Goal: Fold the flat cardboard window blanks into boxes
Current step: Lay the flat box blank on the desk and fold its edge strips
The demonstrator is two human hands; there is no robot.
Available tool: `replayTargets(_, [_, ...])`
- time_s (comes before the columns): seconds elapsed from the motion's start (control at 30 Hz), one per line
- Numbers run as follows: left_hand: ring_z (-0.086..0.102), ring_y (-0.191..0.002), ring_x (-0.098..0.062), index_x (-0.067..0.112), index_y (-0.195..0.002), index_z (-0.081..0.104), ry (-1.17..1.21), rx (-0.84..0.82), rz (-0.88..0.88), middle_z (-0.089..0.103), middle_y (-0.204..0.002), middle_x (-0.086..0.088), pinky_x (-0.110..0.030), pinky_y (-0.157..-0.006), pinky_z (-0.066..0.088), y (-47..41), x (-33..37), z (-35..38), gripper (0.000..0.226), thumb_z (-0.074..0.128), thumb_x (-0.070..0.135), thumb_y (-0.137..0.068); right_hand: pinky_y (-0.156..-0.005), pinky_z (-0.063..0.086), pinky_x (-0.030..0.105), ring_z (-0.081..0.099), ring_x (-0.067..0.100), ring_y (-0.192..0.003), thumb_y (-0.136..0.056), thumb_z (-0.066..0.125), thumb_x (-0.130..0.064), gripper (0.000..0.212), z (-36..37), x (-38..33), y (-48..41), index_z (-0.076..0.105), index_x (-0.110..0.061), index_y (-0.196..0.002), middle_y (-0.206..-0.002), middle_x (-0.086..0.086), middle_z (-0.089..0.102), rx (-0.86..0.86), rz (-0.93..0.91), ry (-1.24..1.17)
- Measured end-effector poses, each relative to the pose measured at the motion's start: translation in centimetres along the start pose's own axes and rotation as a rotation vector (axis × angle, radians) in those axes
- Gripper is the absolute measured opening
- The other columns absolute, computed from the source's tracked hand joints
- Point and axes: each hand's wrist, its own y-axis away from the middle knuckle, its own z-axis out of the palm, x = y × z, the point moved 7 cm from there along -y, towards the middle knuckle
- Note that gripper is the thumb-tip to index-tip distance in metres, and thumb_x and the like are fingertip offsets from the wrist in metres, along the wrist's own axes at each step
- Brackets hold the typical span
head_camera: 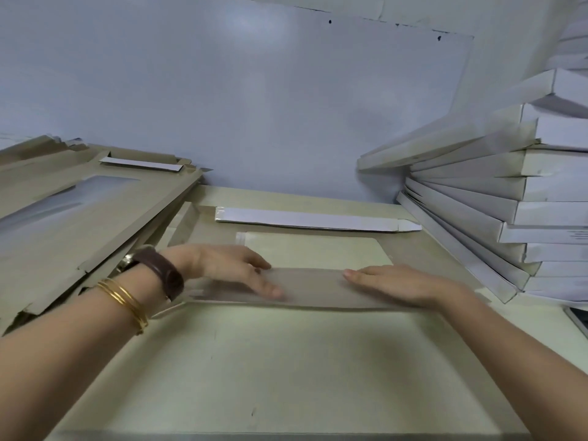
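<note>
**Flap held down across the body by both hands**

Head view: the cardboard blank (410, 249) lies flat on the table (286, 361), straight ahead of the person, grey side up. Its near flap (311, 284) has been turned inward. The flap's long axis runs left to right, parallel to the table's near edge. The left hand (235, 268) is laid on the flap's left part and the right hand (391, 284) on its right part. Fingers are straight and point toward each other, and nothing is gripped. Neither hand is seen to be nearer; the flap is shared evenly.

Just beyond the flap the window (311, 249) is seen, and beyond that the far flap (311, 219), folded over white side up on the same axis. Its tapered end points right.

Unfolded blanks (79, 211) are stacked to the left and finished boxes (509, 202) to the right.

The coming move is judged to be a crease pressed along that left-right line.
</note>
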Motion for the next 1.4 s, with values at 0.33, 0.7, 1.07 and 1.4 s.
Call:
replayTargets(0.33, [0.06,-0.094,-0.026,0.014,-0.103,0.055,-0.579,0.141,0.109,0.06,-0.104,-0.005,-0.037,-0.081,0.053,0.1,2.4,2.3,0.031,0.061,0.02,-0.073,-0.101,0.029,0.02,0.032,0.018,-0.136,-0.079,0.065,-0.022,0.086,1.4,1.6,1.6,0.021,-0.023,-0.153,-0.15,0.0,0.033,0.019,-0.104,0.37])
replayTargets(0.7, [0.061,-0.093,-0.021,0.019,-0.107,0.064,-0.467,0.208,0.085,0.064,-0.095,0.001,-0.03,-0.081,0.05,-0.5,0.8,0.1,0.031,0.049,0.011,-0.081,-0.078,0.052,0.036,0.059,0.02,-0.088,-0.071,0.043,-0.004,0.048,-1.2,1.7,0.5,0.061,-0.029,-0.108,-0.091,-0.002,0.064,0.148,-0.138,0.326])
replayTargets(1.07, [0.058,-0.096,-0.022,0.011,-0.102,0.064,-0.351,0.213,0.01,0.064,-0.1,-0.001,-0.027,-0.076,0.042,-0.2,-0.6,-2.7,0.018,0.053,0.016,-0.089,-0.071,0.05,0.032,0.063,0.014,-0.082,-0.074,0.068,-0.014,0.022,-3.8,1.6,-0.8,0.066,-0.023,-0.093,-0.087,-0.004,0.068,0.099,-0.172,0.187])
replayTargets(1.4, [0.059,-0.096,-0.021,0.015,-0.11,0.061,-0.313,0.267,-0.038,0.064,-0.104,0.0,-0.031,-0.084,0.048,-1.3,-1.1,-3.7,0.024,0.058,0.023,-0.088,-0.076,0.052,0.041,0.06,0.022,-0.082,-0.068,0.074,-0.035,0.031,-4.8,3.0,-1.6,0.058,-0.014,-0.085,-0.085,0.001,0.064,0.313,-0.122,0.281])
